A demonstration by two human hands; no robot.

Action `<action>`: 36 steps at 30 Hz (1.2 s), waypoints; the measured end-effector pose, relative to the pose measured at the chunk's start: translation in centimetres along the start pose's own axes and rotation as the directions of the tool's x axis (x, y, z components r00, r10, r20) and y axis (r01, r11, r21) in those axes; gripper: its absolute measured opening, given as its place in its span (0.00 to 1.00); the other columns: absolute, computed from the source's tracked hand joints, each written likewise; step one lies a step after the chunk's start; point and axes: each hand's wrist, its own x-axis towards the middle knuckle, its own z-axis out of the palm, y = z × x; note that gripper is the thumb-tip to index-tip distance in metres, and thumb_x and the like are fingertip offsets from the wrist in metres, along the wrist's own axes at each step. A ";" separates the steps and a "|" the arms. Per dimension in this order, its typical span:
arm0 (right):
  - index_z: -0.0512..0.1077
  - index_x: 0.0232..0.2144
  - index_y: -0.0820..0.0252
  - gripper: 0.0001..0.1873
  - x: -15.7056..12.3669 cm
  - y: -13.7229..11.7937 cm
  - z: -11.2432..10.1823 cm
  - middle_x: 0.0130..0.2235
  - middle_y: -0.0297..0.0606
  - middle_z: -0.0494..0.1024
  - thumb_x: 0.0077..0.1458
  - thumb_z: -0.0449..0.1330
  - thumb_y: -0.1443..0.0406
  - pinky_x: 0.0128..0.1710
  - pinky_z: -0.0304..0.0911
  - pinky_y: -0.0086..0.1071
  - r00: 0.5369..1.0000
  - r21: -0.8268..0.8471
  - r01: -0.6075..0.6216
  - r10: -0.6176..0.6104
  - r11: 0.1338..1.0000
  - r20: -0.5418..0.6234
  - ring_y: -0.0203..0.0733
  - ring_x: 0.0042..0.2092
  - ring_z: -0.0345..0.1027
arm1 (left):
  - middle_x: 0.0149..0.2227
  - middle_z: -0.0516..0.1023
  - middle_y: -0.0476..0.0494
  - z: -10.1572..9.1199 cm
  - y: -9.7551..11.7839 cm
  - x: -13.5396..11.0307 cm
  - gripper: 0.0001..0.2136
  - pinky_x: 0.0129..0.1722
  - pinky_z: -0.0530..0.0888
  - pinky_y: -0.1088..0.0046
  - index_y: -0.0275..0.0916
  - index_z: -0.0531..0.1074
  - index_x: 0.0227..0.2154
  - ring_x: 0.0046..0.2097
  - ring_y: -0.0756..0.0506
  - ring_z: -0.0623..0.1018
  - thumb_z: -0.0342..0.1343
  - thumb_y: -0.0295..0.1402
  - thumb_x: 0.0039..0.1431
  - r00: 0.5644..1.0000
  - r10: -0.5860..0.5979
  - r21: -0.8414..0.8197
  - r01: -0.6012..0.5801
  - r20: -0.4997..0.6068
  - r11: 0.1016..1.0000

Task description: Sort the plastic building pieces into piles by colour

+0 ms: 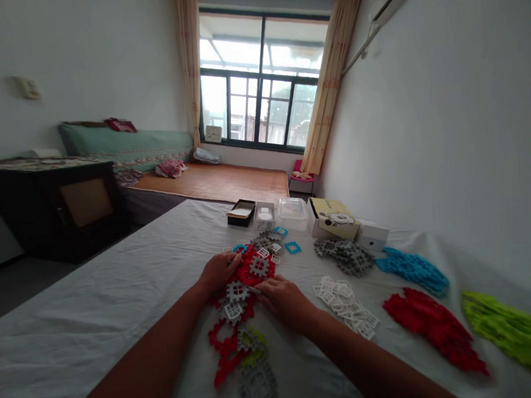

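Observation:
A heap of toothed plastic building tiles lies on the white sheet in front of me, with red tiles (250,276) in its middle. My left hand (219,271) is at the heap's left side, its fingers curled against the red tiles. On the right, my right hand (285,296) is closed, with a pale tile edge showing at its fingertips. Between the hands are grey tiles (259,266) and small white window-like pieces (233,311). Nearer to me lie more red tiles (225,353), green tiles (254,352) and a larger grey tile (259,388).
Sorted piles of grey (349,257), white (346,305), blue (413,270), red (431,327) and lime-green tiles (513,330) lie to the right. At the back stand a black box (242,214), a clear tub (292,212) and a yellow carton (334,215).

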 end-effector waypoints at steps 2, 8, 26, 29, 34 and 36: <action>0.69 0.48 0.54 0.14 -0.4 -0.2 -0.3 0.46 0.37 0.75 0.60 0.50 0.65 0.51 0.58 0.34 0.999 -0.015 0.025 -0.026 1.000 -0.035 0.40 0.48 0.64 | 0.29 0.76 0.46 0.0 0.1 0.1 0.20 0.33 0.64 0.74 0.39 0.73 0.25 0.32 0.47 0.74 0.40 0.42 0.62 1.000 -0.005 0.007 0.005 0.001 1.000; 0.70 0.45 0.54 0.13 -2.6 4.1 -4.4 0.40 0.38 0.77 0.58 0.52 0.62 0.44 0.61 0.33 0.950 -0.007 -0.211 0.203 0.978 -0.235 0.40 0.43 0.68 | 0.32 0.78 0.46 -0.2 -0.1 0.2 0.19 0.36 0.66 0.74 0.41 0.75 0.28 0.35 0.46 0.75 0.41 0.43 0.61 1.000 -0.012 -0.001 0.012 0.018 1.000; 0.71 0.39 0.61 0.12 -3.4 11.9 -7.1 0.38 0.40 0.76 0.55 0.52 0.63 0.40 0.63 0.32 0.906 -0.022 -0.350 0.332 0.937 -0.262 0.38 0.36 0.70 | 0.32 0.78 0.46 -0.1 -0.3 0.3 0.18 0.36 0.66 0.74 0.41 0.75 0.28 0.35 0.46 0.75 0.42 0.43 0.60 1.000 -0.027 -0.017 0.028 0.007 0.999; 0.72 0.38 0.57 0.13 -2.4 6.6 -4.4 0.37 0.36 0.76 0.53 0.57 0.57 0.34 0.63 0.28 0.987 0.111 -0.161 0.159 0.981 0.029 0.35 0.33 0.69 | 0.31 0.78 0.46 -0.2 -0.1 0.2 0.18 0.35 0.66 0.74 0.40 0.75 0.28 0.34 0.47 0.75 0.42 0.42 0.59 0.999 -0.036 -0.032 0.036 0.014 0.999; 0.74 0.37 0.55 0.10 -2.1 1.9 -1.7 0.37 0.38 0.77 0.51 0.58 0.61 0.38 0.61 0.29 0.988 -0.106 -0.104 0.115 0.989 0.107 0.40 0.39 0.69 | 0.32 0.78 0.46 -0.3 0.0 0.1 0.17 0.36 0.66 0.75 0.40 0.75 0.28 0.35 0.47 0.75 0.43 0.42 0.59 0.999 -0.036 -0.032 0.037 0.015 0.999; 0.74 0.37 0.55 0.11 -2.2 1.8 -1.9 0.36 0.38 0.78 0.55 0.53 0.66 0.40 0.60 0.29 0.987 -0.162 -0.114 0.131 0.980 0.095 0.39 0.39 0.70 | 0.32 0.78 0.46 -0.2 -0.2 0.2 0.18 0.36 0.66 0.75 0.41 0.75 0.28 0.35 0.46 0.75 0.43 0.42 0.60 1.000 -0.027 -0.033 0.027 0.012 0.999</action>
